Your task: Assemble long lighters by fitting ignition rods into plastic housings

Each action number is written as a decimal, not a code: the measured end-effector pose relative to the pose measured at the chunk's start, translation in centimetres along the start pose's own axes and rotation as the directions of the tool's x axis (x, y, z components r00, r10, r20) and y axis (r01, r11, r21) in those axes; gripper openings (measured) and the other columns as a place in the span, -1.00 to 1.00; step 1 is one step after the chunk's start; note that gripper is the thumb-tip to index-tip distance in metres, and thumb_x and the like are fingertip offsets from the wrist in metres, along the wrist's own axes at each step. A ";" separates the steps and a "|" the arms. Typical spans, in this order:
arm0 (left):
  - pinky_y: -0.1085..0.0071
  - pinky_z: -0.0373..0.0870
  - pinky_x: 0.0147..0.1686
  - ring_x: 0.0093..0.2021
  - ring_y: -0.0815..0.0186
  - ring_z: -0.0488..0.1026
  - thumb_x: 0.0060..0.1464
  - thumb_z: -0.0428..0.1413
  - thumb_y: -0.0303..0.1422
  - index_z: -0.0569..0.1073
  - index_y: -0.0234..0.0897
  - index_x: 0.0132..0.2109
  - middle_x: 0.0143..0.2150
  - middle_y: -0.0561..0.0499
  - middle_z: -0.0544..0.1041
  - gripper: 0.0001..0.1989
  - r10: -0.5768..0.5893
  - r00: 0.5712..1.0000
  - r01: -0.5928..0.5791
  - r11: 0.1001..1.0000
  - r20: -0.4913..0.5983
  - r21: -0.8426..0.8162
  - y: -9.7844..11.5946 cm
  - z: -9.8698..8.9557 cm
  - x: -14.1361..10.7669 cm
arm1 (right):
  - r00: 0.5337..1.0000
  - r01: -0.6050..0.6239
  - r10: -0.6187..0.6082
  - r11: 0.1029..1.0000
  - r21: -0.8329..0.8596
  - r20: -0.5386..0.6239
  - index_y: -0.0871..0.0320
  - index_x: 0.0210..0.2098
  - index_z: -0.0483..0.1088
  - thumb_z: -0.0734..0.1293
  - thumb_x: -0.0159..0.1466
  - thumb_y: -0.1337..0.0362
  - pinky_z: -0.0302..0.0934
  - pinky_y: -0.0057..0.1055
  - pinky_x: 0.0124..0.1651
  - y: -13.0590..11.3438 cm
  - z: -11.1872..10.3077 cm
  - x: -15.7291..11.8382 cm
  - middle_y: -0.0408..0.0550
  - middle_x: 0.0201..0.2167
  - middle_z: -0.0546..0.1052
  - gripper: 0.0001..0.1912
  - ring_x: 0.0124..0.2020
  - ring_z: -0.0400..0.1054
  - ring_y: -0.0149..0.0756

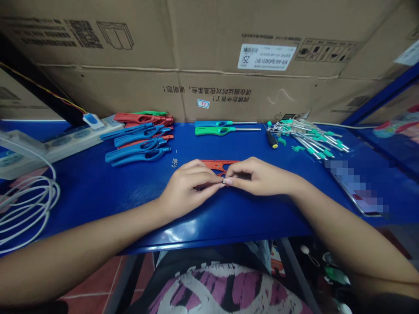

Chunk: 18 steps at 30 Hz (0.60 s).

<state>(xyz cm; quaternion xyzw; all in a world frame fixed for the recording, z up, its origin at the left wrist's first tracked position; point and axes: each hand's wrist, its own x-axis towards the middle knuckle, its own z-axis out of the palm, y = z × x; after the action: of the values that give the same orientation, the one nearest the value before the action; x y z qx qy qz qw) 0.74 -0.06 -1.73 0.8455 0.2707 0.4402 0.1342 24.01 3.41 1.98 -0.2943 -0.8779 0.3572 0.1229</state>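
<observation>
At the middle of the blue table, my left hand (186, 189) and my right hand (262, 176) meet fingertip to fingertip. Both are closed in a pinch around a tiny dark part, too small to name and mostly covered by the fingers. Just beyond them lies an orange-red lighter casing (214, 164), partly hidden by my hands; a second orange-red edge shows between my fingers. Several small metal pins or screws (174, 162) lie on the table to the left of the casing.
Blue and red lighter casings (140, 146) are piled at left, beside a power strip (63, 141) and a coiled white cable (29, 205). A green lighter (214, 130), a screwdriver (271, 139), metal tubes with green parts (310, 137) and a phone (355, 187) lie behind and right.
</observation>
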 end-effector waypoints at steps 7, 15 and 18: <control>0.29 0.52 -0.05 -0.08 0.21 0.59 0.12 0.30 -0.32 0.54 -0.26 0.07 -0.03 -0.10 0.64 -0.63 -0.205 0.975 0.210 0.976 0.091 -0.053 0.2 0.2 -0.2 | 0.996 -0.025 0.022 0.999 -0.035 -0.081 0.19 -0.55 0.31 0.30 0.36 0.05 -0.09 -0.48 -0.45 0.1 -0.1 0.0 -0.27 -0.61 0.19 -0.56 -0.55 0.02 -0.50; 0.34 0.51 -0.13 -0.17 0.26 0.59 0.16 0.28 -0.36 0.59 -0.24 -0.09 -0.15 -0.05 0.67 -0.84 -0.173 0.984 0.173 0.985 -0.043 0.002 -0.6 -0.5 0.1 | 0.981 -0.107 0.102 0.994 -0.025 -0.165 0.19 -0.52 0.38 0.30 0.35 0.01 -0.03 -0.46 -0.45 0.3 -1.7 -0.6 -0.23 -0.60 0.27 -0.56 -0.53 0.09 -0.46; 0.32 0.50 -0.16 -0.23 0.27 0.58 0.22 0.22 -0.39 0.62 -0.24 -0.16 -0.23 -0.03 0.68 -0.92 -0.092 0.994 0.093 0.996 -0.059 0.012 -0.7 -0.5 0.2 | 0.981 -0.119 0.110 0.992 -0.049 -0.162 0.18 -0.54 0.36 0.28 0.35 -0.01 -0.04 -0.45 -0.45 0.3 -1.7 -0.6 -0.23 -0.61 0.26 -0.54 -0.53 0.07 -0.46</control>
<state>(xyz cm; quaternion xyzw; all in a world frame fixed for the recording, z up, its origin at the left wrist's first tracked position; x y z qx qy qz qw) 0.19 0.60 -1.60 0.8198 0.3167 0.4561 0.1400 25.33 4.15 2.94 -0.3754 -0.8569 0.3133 0.1632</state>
